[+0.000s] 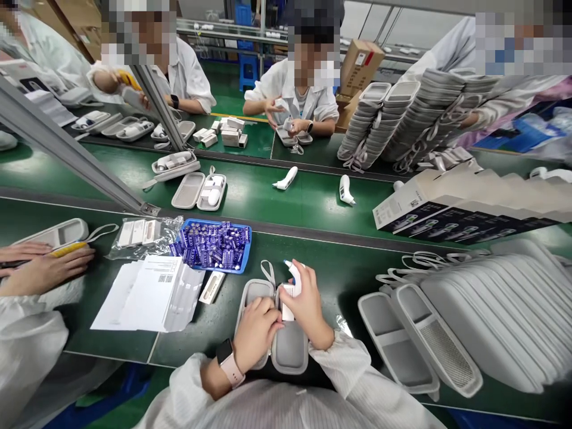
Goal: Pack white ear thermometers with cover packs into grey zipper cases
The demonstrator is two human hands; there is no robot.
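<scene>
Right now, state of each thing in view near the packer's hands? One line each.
Grey zip case: open, lying flat.
White thermometer: gripped, above the case.
Right hand: closed around the thermometer.
Left hand: on the case's left half.
Blue tray: full.
Blue-wrapped batteries: loose, heaped in the tray.
Spare grey case: open, empty.
Paper sheets: loosely stacked.

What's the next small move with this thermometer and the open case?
Probably lower the white thermometer from the right hand into the open grey case: it is held just above the case, while the left hand rests inside the case's other half, seemingly steadying it.
</scene>
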